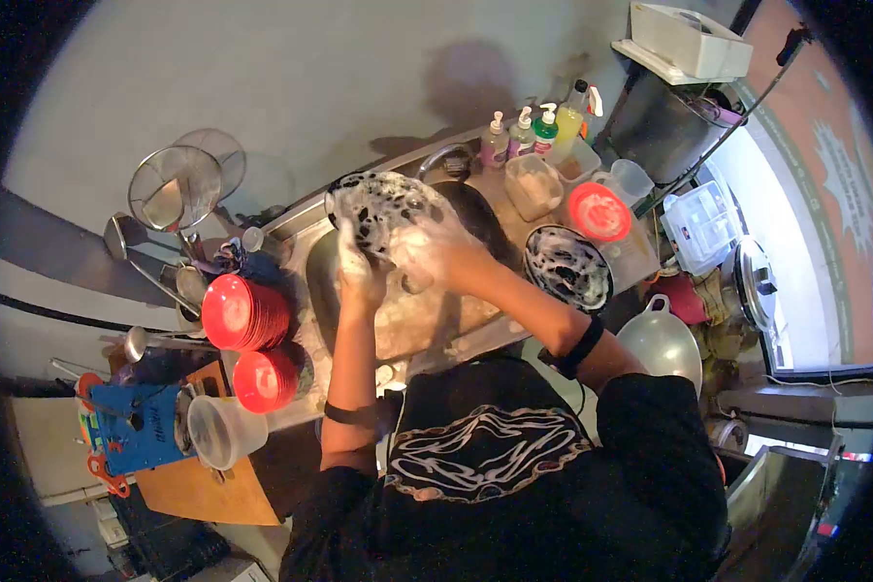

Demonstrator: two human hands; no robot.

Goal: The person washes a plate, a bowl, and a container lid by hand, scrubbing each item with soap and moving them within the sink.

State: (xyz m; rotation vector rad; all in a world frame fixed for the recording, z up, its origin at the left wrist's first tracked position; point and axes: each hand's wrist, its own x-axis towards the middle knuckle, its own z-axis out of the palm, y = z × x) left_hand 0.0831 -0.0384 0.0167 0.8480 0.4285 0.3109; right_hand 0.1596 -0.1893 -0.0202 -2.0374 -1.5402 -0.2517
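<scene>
A black dish (383, 204), thickly covered in white suds, is tilted up above the sink (398, 330). My left hand (357, 264) grips its near left edge, with foam on the fingers. On the dish's near right side, my right hand (435, 254) is closed and pressed against it; suds cover the fingers and hide whatever may be in them. Behind the hands a dark round pan (475, 215) sits partly hidden near the faucet (446, 160). A second sudsy black dish (567, 269) rests on the counter to the right of the sink.
Stacked red bowls (238, 312) and a clear plastic tub (225, 432) stand left. Strainers (175, 187) lean at the back left. Pump bottles (521, 136), a plastic container (533, 187) and a foamy red bowl (599, 211) line the right, with a colander (662, 344) nearer me.
</scene>
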